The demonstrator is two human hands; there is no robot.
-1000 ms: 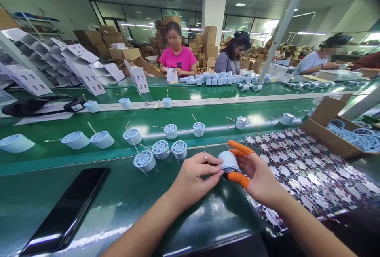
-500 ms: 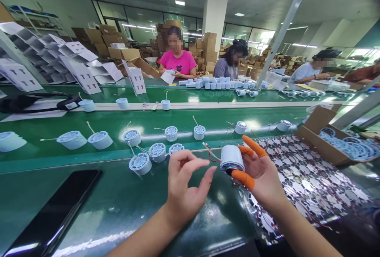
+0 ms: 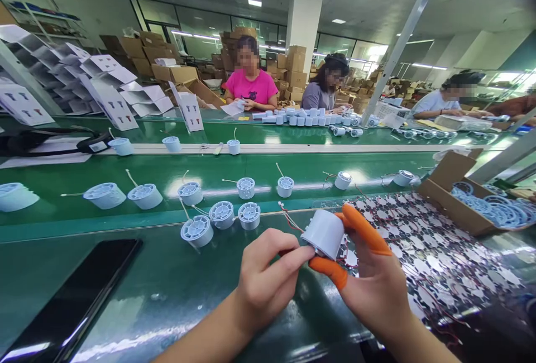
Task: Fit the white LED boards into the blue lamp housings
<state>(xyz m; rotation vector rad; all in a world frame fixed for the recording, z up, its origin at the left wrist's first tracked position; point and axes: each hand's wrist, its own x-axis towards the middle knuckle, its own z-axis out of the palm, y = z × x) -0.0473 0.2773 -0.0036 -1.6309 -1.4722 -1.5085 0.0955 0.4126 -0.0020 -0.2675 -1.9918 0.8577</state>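
My right hand (image 3: 372, 279), with orange finger cots on the thumb and fingers, grips a small white cylindrical lamp housing (image 3: 323, 233) above the green bench. Thin red and white wires (image 3: 287, 215) stick out of the housing's left side. My left hand (image 3: 268, 279) is curled, with its fingertips pinched against the housing's left edge. Three similar finned white housings (image 3: 221, 215) stand on the bench just beyond my left hand.
A black phone (image 3: 71, 301) lies at lower left. Several white housings sit along the green conveyor belt (image 3: 293, 167). A sheet of star-shaped parts (image 3: 422, 246) and a cardboard box (image 3: 460, 195) of rings lie to the right. Three people work across the line.
My left hand was open and apart half a second ago; now it has closed onto the housing's left side. My right hand has tilted the housing so its closed end faces me.
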